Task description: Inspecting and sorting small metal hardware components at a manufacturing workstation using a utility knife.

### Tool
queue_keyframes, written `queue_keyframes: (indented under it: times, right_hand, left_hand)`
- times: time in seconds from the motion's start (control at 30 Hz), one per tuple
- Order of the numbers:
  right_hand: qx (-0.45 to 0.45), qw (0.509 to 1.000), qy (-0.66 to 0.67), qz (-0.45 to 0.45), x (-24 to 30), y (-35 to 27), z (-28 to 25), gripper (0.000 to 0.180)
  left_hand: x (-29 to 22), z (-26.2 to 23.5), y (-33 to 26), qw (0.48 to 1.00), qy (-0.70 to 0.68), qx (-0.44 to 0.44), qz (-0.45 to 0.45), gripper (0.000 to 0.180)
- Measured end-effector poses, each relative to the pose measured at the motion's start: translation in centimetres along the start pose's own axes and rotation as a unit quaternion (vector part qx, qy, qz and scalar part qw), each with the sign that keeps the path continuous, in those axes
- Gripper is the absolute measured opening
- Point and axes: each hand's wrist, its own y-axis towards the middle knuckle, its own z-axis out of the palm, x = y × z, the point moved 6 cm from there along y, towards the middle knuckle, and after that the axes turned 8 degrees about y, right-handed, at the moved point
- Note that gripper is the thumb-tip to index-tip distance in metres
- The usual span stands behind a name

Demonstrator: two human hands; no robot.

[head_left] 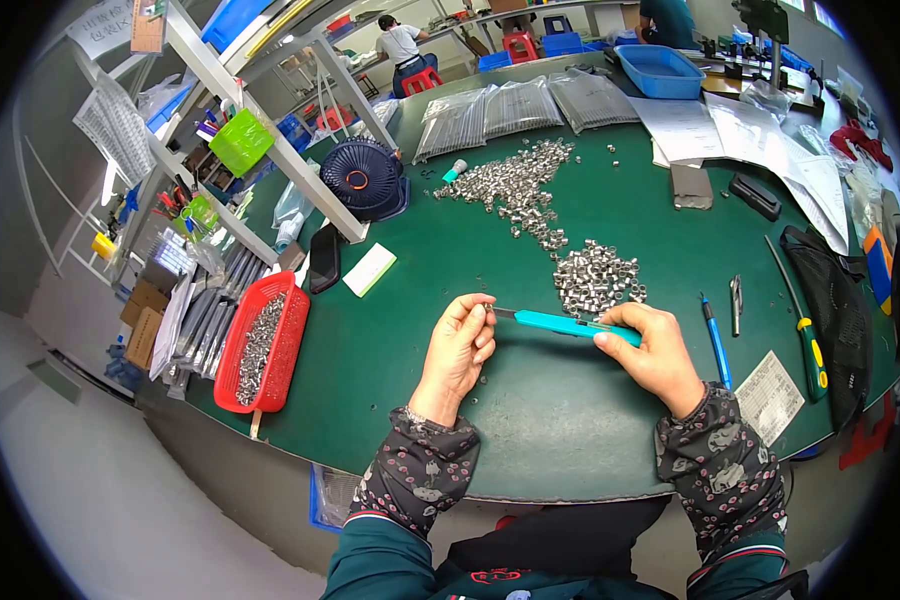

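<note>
My left hand (455, 348) is closed in a pinch, fingertips up, on a small metal piece (489, 306) that is mostly hidden by the fingers. In my right hand (658, 352) is a teal utility knife (562, 323), held level with its blade toward the left. The blade tip meets the piece at my left fingertips. Just beyond the knife lies a pile of short silvery metal rings (598, 278). A longer spread of like rings (515, 188) reaches from there to the far side of the green table (560, 430).
At left stand a red basket (297, 350) of metal parts, a phone (325, 258) and a dark fan (362, 180). To the right lie a blue pen (715, 340), a yellow-green screwdriver (812, 362) and a paper slip (770, 397). Bagged rods (520, 108) and a blue tray (660, 75) sit far off.
</note>
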Motion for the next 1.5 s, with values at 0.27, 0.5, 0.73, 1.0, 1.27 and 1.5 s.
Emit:
queue_keyframes:
  times: [0.27, 0.5, 0.73, 1.0, 1.27, 1.5]
  right_hand:
    - [-0.053, 0.988, -0.091, -0.115, 2.1, -0.4, -0.5, 0.023]
    - [-0.11, 0.976, -0.081, -0.168, 2.4, -0.4, -1.2, 0.026]
    - [-0.041, 0.995, -0.04, -0.085, 1.0, -0.2, -0.4, 0.028]
    - [-0.007, 0.999, 0.018, -0.027, 0.0, 0.1, -0.1, 0.026]
    - [0.004, 1.0, 0.014, -0.011, -0.3, 0.1, 0.0, 0.027]
    - [0.026, 1.0, 0.015, 0.004, -0.4, 0.1, 0.1, 0.026]
  left_hand:
    - [0.2, -0.3, 0.1, 0.998, 0.066, -0.001, 0.002, 0.014]
    - [0.0, -0.2, -0.1, 1.0, 0.015, -0.014, -0.013, 0.018]
    - [-0.4, 0.0, -0.1, 1.0, -0.016, -0.025, -0.006, 0.016]
    - [-0.4, -0.5, 0.1, 0.999, 0.017, -0.03, 0.029, 0.013]
    - [-0.5, -0.1, 0.0, 0.999, 0.02, -0.019, 0.024, 0.014]
    - [-0.5, 0.2, -0.1, 0.999, 0.045, -0.011, 0.024, 0.014]
